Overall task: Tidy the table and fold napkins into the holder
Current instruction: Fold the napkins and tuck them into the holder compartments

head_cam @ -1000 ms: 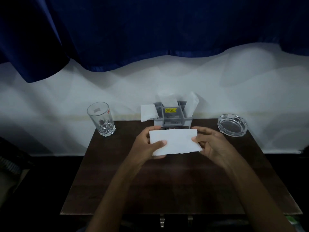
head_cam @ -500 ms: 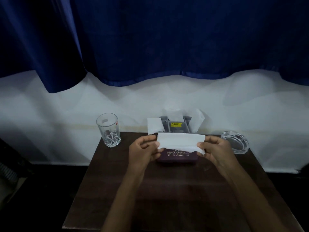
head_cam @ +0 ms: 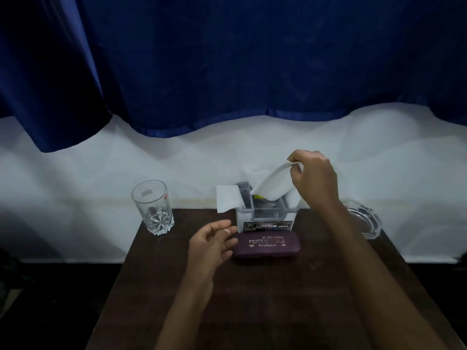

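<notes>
Left hand [head_cam: 211,245] has let go & hangs slack by the purple case [head_cam: 266,245], right hand [head_cam: 312,176] now pinching the folded napkin [head_cam: 271,184] alone, tip entering the holder [head_cam: 265,215], so insertion's prob. underway.

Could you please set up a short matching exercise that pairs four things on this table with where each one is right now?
Things:
1. drinking glass
2. folded napkin
3. spectacle case
4. ashtray

Places:
A. lying flat directly in front of the napkin holder
B. pinched in the right hand above the holder
C. at the table's far right corner
D. at the table's far left corner

Pairs: 1-D, 2-B, 3-A, 4-C
</notes>
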A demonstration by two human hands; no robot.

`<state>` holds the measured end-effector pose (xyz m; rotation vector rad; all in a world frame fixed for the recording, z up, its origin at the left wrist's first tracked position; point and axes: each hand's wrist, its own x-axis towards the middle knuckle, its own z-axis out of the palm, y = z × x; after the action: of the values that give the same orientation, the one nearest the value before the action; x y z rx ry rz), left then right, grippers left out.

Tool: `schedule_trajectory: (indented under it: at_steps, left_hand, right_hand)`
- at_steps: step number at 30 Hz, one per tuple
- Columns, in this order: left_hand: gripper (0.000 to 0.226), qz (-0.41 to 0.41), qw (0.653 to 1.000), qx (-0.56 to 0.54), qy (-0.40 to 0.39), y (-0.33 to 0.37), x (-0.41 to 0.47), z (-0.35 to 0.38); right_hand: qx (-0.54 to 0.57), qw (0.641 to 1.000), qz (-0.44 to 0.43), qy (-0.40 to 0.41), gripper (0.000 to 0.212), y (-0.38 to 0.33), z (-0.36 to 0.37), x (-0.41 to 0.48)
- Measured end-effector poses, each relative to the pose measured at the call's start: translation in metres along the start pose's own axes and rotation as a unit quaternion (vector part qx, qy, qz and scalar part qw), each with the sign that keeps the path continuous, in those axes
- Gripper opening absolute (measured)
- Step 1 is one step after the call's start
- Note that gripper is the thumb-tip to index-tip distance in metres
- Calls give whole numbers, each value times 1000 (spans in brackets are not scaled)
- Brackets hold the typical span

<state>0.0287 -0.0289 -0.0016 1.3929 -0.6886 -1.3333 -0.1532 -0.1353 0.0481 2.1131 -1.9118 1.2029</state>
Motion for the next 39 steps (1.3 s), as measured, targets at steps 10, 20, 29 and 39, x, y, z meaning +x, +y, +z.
schedule_trajectory:
  at_steps: [10,20,29,39]
  left_hand:
    - [18,-13,999,34,-5,1,-6,5]
    - [16,-20,998,59,-7,-2,-4,6]
    - [16,-22,998,63,-8,-2,-4,4]
    - [17,-23,997,68,-13,-1,-6,6]
  right_hand:
    - [-40,997,-69,2,26,-2,3,-4]
    - [-57,995,-78,2,26,-2,5,-6]
    - [-45,996,-73,23,26,0,3,-5]
    - [0,994,-104,-38,24,-12,16,-16]
